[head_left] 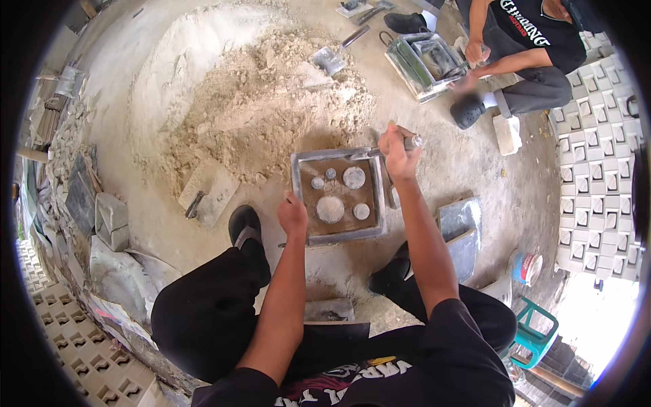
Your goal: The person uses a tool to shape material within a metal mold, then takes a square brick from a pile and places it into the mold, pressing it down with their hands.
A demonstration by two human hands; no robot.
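Note:
A square grey moulding frame (347, 237) lies on the ground between my feet, packed with brown sand (344, 183). Several round whitish discs, among them a large one (330, 209) and a smaller one (354, 178), sit in the sand. My left hand (293, 216) is closed at the frame's left side, its fingertips partly hidden. In my right hand (400, 152) is the handle of a small trowel (366, 154), held at the frame's far right corner. Its narrow blade points left along the far rim.
Beyond the frame spreads a heap of loose sand (251, 102) with a trowel (329, 60) on it. At the far right another person's hands (471, 68) work over a second frame (424, 68). Dark boards (461, 237), a bucket (525, 268) and a green stool (536, 329) stand right.

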